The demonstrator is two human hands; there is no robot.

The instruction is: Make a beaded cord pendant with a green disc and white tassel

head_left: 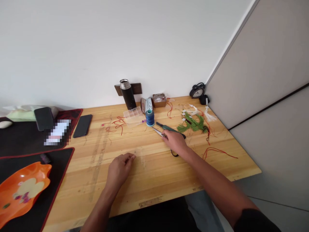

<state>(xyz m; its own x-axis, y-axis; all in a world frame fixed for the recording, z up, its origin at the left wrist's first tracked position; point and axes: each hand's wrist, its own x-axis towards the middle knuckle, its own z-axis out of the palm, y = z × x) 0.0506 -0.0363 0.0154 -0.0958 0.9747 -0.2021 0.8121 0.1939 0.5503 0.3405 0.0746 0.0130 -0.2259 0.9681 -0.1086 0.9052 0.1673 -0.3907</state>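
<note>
My right hand (174, 141) is closed over a pair of scissors (158, 131), whose blades point toward the blue thread spool (150, 118); one black handle loop shows below the hand. A dark green tool (169, 128) lies just behind the fingers. My left hand (120, 167) rests on the wooden table (145, 180) with thumb and fingertips pressed together; what they hold, if anything, is too small to make out. Green tassels (194, 122) and red cords (218, 149) lie to the right of my right hand.
Behind stand a black bottle (127, 96), a clear compartment box (133, 114), a small brown box (159, 100) and a black alarm clock (197, 92). At the left are a phone (82, 126) and an orange tray (36, 170) on a dark mat.
</note>
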